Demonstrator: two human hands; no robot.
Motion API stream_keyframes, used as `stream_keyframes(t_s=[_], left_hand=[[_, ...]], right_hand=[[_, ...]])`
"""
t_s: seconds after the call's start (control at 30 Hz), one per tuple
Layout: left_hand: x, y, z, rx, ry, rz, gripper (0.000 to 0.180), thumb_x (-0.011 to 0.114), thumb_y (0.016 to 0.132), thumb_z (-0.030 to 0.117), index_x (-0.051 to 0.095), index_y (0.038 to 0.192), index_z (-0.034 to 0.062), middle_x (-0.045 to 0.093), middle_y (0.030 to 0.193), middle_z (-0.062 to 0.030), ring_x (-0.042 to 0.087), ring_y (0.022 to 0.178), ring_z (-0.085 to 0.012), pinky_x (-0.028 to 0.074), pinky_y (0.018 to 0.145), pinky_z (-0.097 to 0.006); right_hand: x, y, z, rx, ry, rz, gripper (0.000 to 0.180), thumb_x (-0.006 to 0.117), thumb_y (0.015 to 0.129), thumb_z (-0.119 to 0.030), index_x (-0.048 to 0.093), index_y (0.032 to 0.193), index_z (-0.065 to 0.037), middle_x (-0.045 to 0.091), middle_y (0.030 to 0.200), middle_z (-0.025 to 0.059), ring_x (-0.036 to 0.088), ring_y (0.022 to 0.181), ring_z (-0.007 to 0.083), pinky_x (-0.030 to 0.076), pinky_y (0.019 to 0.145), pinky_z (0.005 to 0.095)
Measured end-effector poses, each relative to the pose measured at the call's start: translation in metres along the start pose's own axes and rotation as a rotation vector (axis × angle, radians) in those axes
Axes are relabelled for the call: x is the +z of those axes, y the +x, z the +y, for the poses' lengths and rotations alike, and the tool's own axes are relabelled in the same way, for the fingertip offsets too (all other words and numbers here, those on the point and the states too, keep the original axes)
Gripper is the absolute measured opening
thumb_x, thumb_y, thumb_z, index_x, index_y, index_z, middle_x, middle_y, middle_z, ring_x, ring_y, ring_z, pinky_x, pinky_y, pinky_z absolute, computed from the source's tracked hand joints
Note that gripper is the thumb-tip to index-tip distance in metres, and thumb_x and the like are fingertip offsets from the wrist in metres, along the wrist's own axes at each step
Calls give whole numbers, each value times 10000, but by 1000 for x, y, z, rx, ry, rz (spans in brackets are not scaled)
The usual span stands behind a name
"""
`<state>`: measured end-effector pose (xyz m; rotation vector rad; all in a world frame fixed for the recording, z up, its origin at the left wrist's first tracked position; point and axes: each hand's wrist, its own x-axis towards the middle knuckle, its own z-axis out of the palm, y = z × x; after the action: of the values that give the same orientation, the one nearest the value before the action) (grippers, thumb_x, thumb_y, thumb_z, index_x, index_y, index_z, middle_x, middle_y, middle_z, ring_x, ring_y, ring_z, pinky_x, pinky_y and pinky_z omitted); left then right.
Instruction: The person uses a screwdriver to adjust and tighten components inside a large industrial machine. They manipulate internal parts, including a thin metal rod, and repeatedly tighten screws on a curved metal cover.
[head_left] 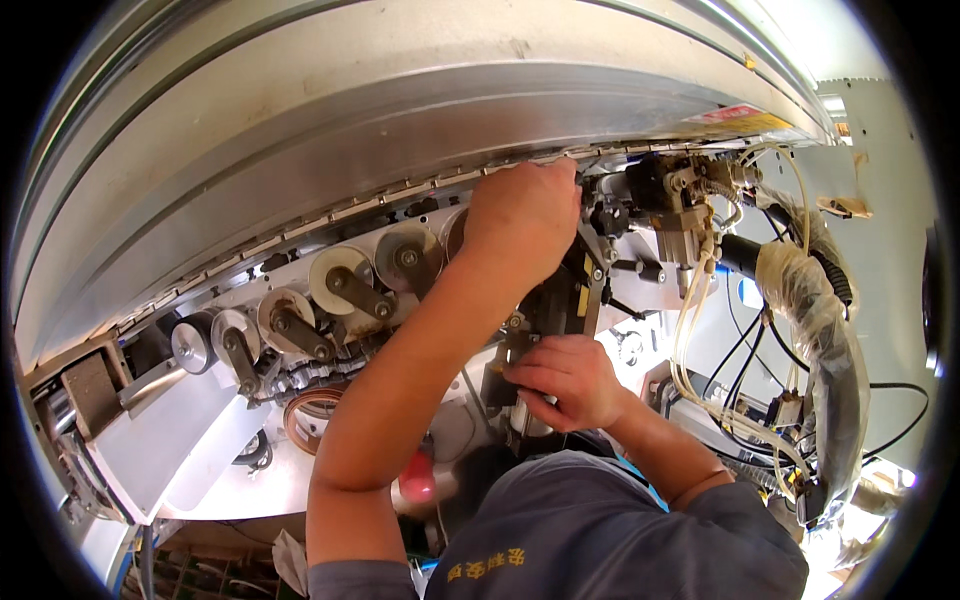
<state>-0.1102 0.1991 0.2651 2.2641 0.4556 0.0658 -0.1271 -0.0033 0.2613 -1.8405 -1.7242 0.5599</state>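
My left hand (525, 215) reaches forward to the machine's long slotted rail (400, 192). Its fingers are curled closed at the rail, and the back of the hand hides whatever is in them. Closer to my body, my right hand (572, 382) is bent with its fingertips against a small dark metal block (497, 386), thumb below and fingers above. Between the hands stands a dark bracket assembly (572, 290) with a yellowish strip. Left of my left forearm runs a row of rollers (333, 280) on short crank arms.
A broad metal cover (300, 150) spans the far side. At right are a black and silver actuator (680, 205), pale tubes (690, 350), black cables and a plastic-wrapped hose (820, 340). A brown coil (308, 420) and a red round knob (417, 478) lie near my left arm.
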Motion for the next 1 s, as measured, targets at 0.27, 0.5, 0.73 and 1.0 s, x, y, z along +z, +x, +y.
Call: stream_keyframes(t_s=[0.27,0.5,0.73,1.0], left_hand=[[17,15,-16,120,-8,-27,210,548,920,146,661,1074,58,691,958,-187,680,901,-379,546,791,-480],[27,21,-13,154,65,86,222,561,893,120,665,1088,97,679,889,-143,686,866,-345,556,747,-452],[29,24,-12,129,79,117,189,572,892,126,677,1039,70,699,898,-164,691,881,-360,552,766,-464],[13,20,-6,45,-79,-34,239,541,947,213,691,890,37,698,903,-196,680,869,-386,543,797,-474]], right_hand=[[-4,3,-2,29,28,-34,291,730,680,-55,715,970,-71,692,879,72,657,731,255,524,607,354],[-9,4,-3,50,4,-99,293,730,672,-55,723,965,-64,696,855,72,670,712,231,527,577,331],[-12,8,-4,24,8,-89,290,729,675,-57,728,965,-54,697,853,69,679,730,222,543,603,325],[-11,7,-4,20,-1,-89,297,722,677,-59,725,974,-53,697,850,62,680,731,217,542,607,319]])
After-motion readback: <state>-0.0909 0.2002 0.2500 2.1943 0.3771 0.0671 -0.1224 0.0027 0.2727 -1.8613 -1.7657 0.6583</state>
